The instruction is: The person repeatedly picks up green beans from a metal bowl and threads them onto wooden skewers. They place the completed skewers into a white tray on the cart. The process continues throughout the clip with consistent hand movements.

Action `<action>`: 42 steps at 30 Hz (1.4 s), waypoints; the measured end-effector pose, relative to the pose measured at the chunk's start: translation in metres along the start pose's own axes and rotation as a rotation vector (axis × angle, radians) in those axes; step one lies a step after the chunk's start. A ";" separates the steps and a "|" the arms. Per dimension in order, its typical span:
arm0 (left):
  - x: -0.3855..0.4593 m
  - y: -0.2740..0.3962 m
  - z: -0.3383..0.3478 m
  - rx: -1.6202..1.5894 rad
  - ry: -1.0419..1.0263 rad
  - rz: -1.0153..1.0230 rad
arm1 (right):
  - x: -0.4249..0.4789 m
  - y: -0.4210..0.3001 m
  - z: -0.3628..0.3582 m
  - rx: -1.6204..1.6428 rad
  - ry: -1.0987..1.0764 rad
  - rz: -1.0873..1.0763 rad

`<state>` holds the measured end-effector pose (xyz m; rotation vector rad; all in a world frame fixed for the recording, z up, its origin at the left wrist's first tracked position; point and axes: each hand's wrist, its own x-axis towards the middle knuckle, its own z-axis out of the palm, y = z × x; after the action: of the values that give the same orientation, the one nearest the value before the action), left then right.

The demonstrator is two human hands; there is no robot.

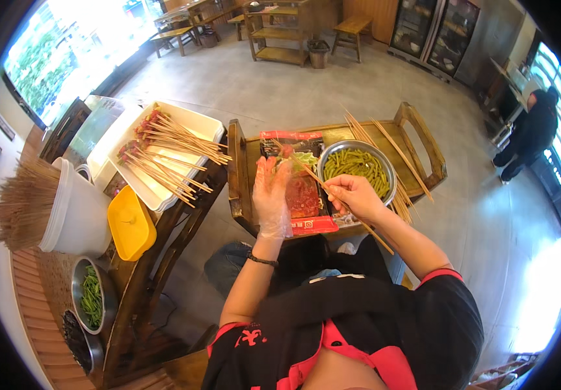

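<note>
My left hand [271,192], in a clear plastic glove, is raised beside the tip of a bamboo skewer [307,168]. A piece of red meat [286,150] is at that tip; blur hides whether my left fingers grip it. My bare right hand [356,197] pinches the skewer along its shaft, which slants down to the right. Below the left hand lies a red-and-black plastic package [315,224] with raw red sliced meat [303,197] on it. Close to my right hand is a steel bowl [320,157] of cut green beans [353,165].
A wooden tray [239,178] holds the package, bowl and loose skewers [402,158]. On the left table, a white tray [207,124] bears loaded skewers [183,139], near a yellow basket [131,222], a white bucket of skewers [83,214] and a bowl of greens [91,297]. A person [533,126] stands far right.
</note>
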<state>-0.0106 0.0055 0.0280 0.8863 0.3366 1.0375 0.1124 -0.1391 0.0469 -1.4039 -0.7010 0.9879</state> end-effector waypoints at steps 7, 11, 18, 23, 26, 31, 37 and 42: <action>-0.010 -0.014 -0.010 0.136 -0.131 -0.110 | 0.050 -0.069 0.071 -0.249 -0.059 -0.260; -0.018 -0.007 -0.006 0.191 -0.185 -0.132 | 0.119 -0.102 0.167 -0.586 -0.133 -0.552; -0.022 -0.049 -0.036 0.141 -0.266 -0.026 | 0.242 -0.083 0.325 -0.833 -0.040 -0.832; -0.016 -0.088 -0.063 0.546 -0.352 0.182 | 0.248 -0.075 0.349 -1.261 -0.040 -0.633; -0.027 -0.016 -0.053 0.863 -0.392 0.000 | 0.208 -0.107 0.325 -1.571 -0.250 -0.842; -0.011 0.002 -0.031 0.115 -0.228 -0.099 | 0.130 -0.114 0.182 -0.740 0.046 -1.125; 0.008 -0.025 -0.005 0.557 -0.342 -0.164 | 0.069 -0.030 -0.069 -1.554 0.345 -0.254; 0.028 -0.029 -0.006 0.845 -0.378 -0.037 | 0.035 0.007 -0.129 -1.230 0.182 -0.269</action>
<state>0.0170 0.0258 0.0066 1.7964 0.4752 0.6522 0.2409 -0.1695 0.0239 -2.3031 -1.4235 0.1166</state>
